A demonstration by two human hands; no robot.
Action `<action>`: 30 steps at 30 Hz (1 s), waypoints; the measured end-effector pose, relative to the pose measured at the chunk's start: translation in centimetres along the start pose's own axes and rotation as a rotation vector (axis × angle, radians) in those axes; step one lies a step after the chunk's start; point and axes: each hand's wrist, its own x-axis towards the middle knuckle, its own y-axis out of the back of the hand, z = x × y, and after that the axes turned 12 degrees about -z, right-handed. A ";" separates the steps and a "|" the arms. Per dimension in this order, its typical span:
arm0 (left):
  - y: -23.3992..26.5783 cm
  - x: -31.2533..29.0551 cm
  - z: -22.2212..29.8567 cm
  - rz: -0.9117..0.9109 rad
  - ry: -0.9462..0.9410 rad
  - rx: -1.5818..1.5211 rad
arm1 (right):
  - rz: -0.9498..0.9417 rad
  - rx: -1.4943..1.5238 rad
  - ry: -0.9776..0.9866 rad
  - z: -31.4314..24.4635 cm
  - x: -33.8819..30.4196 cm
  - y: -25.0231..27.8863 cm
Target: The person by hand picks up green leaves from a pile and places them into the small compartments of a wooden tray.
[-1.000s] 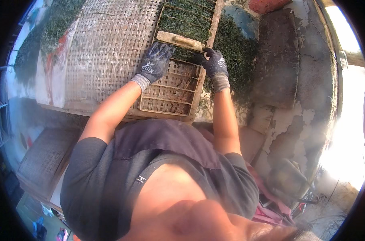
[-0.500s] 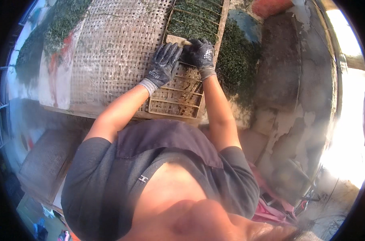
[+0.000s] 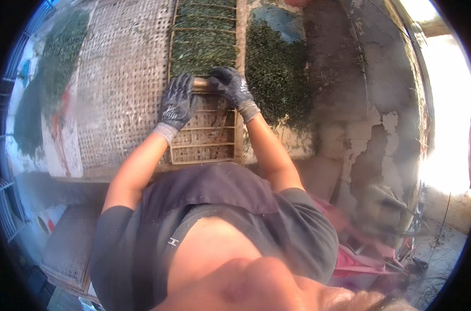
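Note:
Both of my hands wear dark grey work gloves. My left hand and my right hand grip the two ends of a short wooden bar. The bar lies crosswise on a framed woven bamboo tray. Dark green leafy matter covers the far part of the tray beyond the bar. The near part of the tray shows bare weave with thin cross slats.
A larger woven mat lies left of the tray. More dark green matter is spread on the ground to the right and at the far left. Cracked concrete lies right. A stack of woven trays sits lower left.
Both hands have moved the bar farther away along the tray, and the hands have closed in toward each other. More bare weave shows on the near part of the tray.

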 end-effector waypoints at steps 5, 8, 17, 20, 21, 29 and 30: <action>0.5 0.4 1.0 -0.070 0.056 0.082 | 0.584 -0.405 -0.467 14.7 -5.3 8.6; 0.3 0.1 1.3 -0.102 0.098 0.105 | 0.454 -0.127 -1.207 19.0 -7.3 10.4; 0.4 0.5 2.1 -0.126 0.145 0.170 | -0.129 -0.567 -0.758 20.2 -4.4 6.0; 0.4 1.6 2.4 -0.104 0.120 0.139 | 0.124 -0.191 -0.650 25.5 -2.9 11.9; 0.2 2.1 2.2 -0.096 0.100 0.123 | 0.216 -0.101 -0.585 26.8 -2.9 13.5; -0.4 -0.5 1.3 -0.078 0.123 0.121 | 0.205 -0.142 -0.186 13.1 -3.1 24.2; -0.4 -0.6 1.3 -0.058 0.120 0.122 | 0.220 0.015 -0.225 9.2 -2.7 26.1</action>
